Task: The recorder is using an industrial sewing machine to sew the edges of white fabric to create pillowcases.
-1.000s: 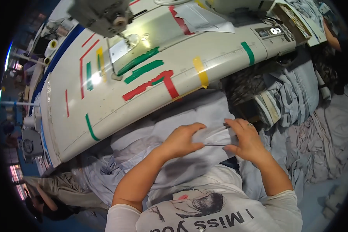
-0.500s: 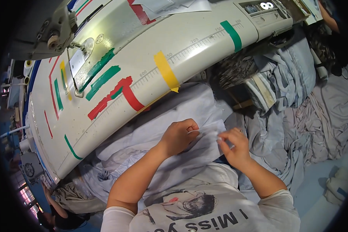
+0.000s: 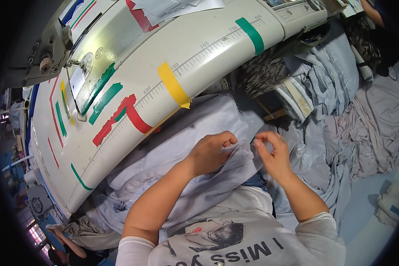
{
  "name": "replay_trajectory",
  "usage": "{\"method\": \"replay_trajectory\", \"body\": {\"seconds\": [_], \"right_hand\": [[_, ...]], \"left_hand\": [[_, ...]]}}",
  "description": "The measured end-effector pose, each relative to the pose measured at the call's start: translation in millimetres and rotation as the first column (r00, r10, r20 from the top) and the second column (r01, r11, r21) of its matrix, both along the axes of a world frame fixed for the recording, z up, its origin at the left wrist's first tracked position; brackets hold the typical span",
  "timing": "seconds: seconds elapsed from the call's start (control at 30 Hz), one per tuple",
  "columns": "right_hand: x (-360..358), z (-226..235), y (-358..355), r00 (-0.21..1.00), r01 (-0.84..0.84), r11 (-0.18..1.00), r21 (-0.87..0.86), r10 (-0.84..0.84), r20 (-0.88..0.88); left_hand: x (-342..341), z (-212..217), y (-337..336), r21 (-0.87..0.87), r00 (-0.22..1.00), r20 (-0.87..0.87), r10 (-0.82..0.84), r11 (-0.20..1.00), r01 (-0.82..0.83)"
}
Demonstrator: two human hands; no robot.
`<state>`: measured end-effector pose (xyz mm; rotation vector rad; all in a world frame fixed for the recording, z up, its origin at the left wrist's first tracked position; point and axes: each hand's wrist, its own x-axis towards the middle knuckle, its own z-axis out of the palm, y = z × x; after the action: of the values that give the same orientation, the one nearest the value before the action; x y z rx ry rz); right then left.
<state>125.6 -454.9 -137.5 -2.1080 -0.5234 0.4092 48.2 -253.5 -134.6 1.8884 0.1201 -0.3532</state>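
A pale grey-white cloth (image 3: 181, 148) lies bunched across my lap, below the front edge of the sewing machine table (image 3: 208, 75). My left hand (image 3: 212, 153) is closed on this cloth, pinching a fold of it between thumb and fingers. To its right, my right hand (image 3: 274, 153) has thumb and forefinger brought together close to the cloth's raised edge. Whatever sits between those two fingertips is too small to make out. Both hands are held over the lap, apart from each other and off the table.
The sewing machine head (image 3: 44, 55) stands at the upper left, its needle area lit. Coloured tape strips and a ruler scale mark the table. White papers (image 3: 177, 9) lie at the back. Folded garments (image 3: 328, 71) and heaped grey cloth (image 3: 368, 133) are at the right. Other people show at the edges.
The view has shifted, so the table sits further left. My right hand has risen slightly, and the cloth edge between my hands is lifted. My left hand keeps its pinch.
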Motion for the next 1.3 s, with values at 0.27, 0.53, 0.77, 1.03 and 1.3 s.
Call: {"method": "replay_trajectory", "body": {"seconds": [0.27,0.53,0.77,1.03,1.3], "right_hand": [[9,13,20,0.989,-0.145,0.963,0.229,0.151,-0.009],[5,17,9,0.939,-0.343,0.922,0.181,0.334,0.075],[20,43,6,0.957,-0.287,0.932,0.221,0.291,0.016],[36,64,54,0.969,-0.192,0.883,0.428,0.101,0.226],[32,76,45,0.856,-0.5,0.814,0.294,0.415,0.308]], "left_hand": [[2,19,11,0.065,0.991,0.064,0.121,0.99,-0.125],[8,24,20,0.123,0.981,0.114,0.16,0.977,-0.174],[13,40,21,0.082,0.899,0.287,0.331,0.927,-0.367],[10,81,19,0.186,0.822,0.514,0.245,0.904,-0.385],[3,106,37,0.136,0.723,0.555,0.411,0.813,-0.566]]}}
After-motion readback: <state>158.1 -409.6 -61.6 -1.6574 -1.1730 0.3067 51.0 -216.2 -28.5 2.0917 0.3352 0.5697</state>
